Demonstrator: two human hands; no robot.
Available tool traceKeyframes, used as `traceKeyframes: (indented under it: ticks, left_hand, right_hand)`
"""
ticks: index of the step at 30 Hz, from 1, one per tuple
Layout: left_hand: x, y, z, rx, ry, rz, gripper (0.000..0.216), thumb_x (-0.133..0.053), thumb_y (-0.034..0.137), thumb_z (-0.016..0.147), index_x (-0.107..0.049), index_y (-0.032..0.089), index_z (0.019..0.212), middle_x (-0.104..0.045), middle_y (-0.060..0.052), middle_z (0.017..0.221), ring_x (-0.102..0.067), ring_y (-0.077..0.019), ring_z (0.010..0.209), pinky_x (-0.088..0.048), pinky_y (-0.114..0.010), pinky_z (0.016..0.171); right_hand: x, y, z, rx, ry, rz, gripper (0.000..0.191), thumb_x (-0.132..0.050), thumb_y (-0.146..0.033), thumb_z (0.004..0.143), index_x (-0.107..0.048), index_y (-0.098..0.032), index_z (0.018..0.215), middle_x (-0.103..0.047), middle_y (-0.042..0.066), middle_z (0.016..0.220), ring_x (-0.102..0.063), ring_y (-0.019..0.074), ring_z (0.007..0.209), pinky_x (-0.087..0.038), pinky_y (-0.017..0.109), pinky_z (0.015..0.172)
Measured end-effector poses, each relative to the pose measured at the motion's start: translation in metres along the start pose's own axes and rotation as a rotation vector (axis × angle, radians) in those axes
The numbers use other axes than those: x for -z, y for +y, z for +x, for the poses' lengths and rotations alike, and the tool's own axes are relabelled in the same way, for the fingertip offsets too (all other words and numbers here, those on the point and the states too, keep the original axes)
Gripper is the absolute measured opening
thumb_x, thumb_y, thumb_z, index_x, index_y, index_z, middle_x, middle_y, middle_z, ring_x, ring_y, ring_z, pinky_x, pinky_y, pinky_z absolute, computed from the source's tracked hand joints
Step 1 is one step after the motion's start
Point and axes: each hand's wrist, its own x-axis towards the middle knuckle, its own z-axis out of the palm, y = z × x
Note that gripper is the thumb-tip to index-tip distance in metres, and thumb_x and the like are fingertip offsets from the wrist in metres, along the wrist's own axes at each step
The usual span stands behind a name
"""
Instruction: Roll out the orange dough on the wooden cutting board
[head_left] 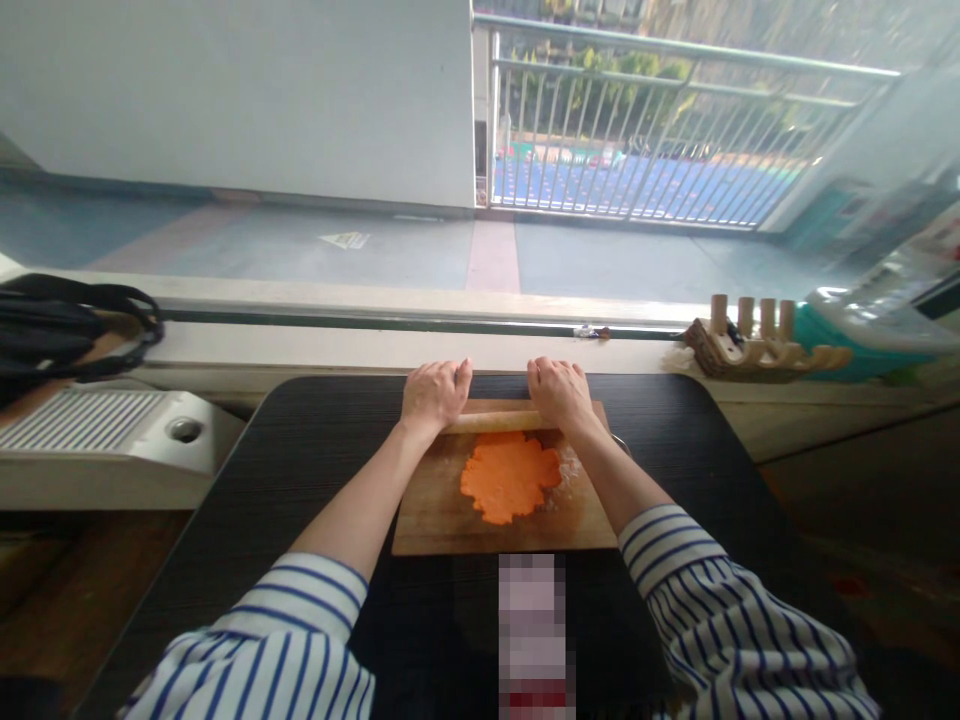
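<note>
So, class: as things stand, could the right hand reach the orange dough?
Probably yes: the right hand rests on the rolling pin just beyond the orange dough, which lies uncovered on the wooden board.

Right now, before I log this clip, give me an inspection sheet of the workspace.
Surface: black table, wooden board on it.
Job's things: flattened orange dough on the board; rolling pin at its far edge.
Clutter: wooden rack on the sill, black bag at left.
Grippers: left hand and right hand curled over the pin's ends.
Cables: nothing seen.
Surroundings: balcony railing outside.
</note>
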Motion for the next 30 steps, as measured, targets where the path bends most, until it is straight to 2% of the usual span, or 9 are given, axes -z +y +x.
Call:
traceKeyframes:
  ticks: [10, 17, 21, 25, 27, 30]
  left_hand:
    - [0.0, 0.0, -0.001, 0.064, 0.036, 0.005, 0.065, -0.015, 0.046, 0.097, -0.068, 0.014, 0.079, -0.071, -0.016, 0.083, -0.067, -0.0268, 0.086, -0.046, -0.038, 0.08]
    - [0.004, 0.002, -0.008, -0.053, -0.039, 0.01, 0.06, -0.017, 0.044, 0.097, -0.067, 0.017, 0.078, -0.071, -0.013, 0.087, -0.065, -0.026, 0.087, -0.046, -0.038, 0.082]
    - [0.006, 0.003, -0.028, -0.14, -0.029, 0.019, 0.055, -0.021, 0.047, 0.097, -0.066, 0.017, 0.086, -0.07, -0.011, 0.094, -0.063, -0.0257, 0.096, -0.046, -0.039, 0.087]
    - [0.005, 0.006, -0.062, -0.152, 0.038, 0.035, 0.054, -0.025, 0.048, 0.096, -0.064, 0.014, 0.109, -0.064, -0.015, 0.119, -0.056, -0.0282, 0.115, -0.043, -0.043, 0.097]
    - [0.004, 0.008, -0.076, -0.152, 0.042, 0.035, 0.054, -0.027, 0.048, 0.095, -0.064, 0.012, 0.113, -0.061, -0.017, 0.125, -0.053, -0.0291, 0.119, -0.041, -0.043, 0.1]
    - [0.003, 0.009, -0.082, -0.116, 0.061, 0.037, 0.056, -0.028, 0.048, 0.095, -0.062, 0.01, 0.118, -0.057, -0.019, 0.131, -0.049, -0.0307, 0.124, -0.038, -0.045, 0.103]
  right_hand:
    - [-0.002, -0.001, 0.006, -0.021, -0.019, -0.005, 0.048, -0.021, -0.036, 0.1, -0.064, -0.015, 0.098, -0.071, 0.014, 0.098, -0.063, 0.0229, 0.097, -0.035, 0.036, 0.09]
    - [0.002, 0.001, -0.012, -0.026, -0.05, 0.021, 0.046, -0.022, -0.039, 0.1, -0.063, -0.019, 0.097, -0.072, 0.01, 0.098, -0.063, 0.0225, 0.097, -0.038, 0.036, 0.088]
    - [-0.001, 0.005, -0.038, -0.019, -0.013, 0.059, 0.042, -0.024, -0.04, 0.1, -0.061, -0.022, 0.105, -0.069, 0.007, 0.109, -0.059, 0.0219, 0.107, -0.036, 0.036, 0.092]
    - [-0.006, 0.006, -0.073, 0.043, 0.13, 0.049, 0.043, -0.029, -0.041, 0.099, -0.053, -0.018, 0.127, -0.055, 0.01, 0.135, -0.044, 0.0242, 0.127, -0.026, 0.042, 0.105]
    - [-0.005, 0.006, -0.084, 0.092, 0.145, 0.031, 0.045, -0.03, -0.041, 0.099, -0.051, -0.017, 0.13, -0.052, 0.011, 0.138, -0.041, 0.025, 0.129, -0.021, 0.044, 0.109]
    - [-0.003, 0.005, -0.086, 0.114, 0.125, 0.024, 0.045, -0.029, -0.041, 0.099, -0.052, -0.017, 0.129, -0.054, 0.011, 0.137, -0.041, 0.0253, 0.129, -0.02, 0.045, 0.109]
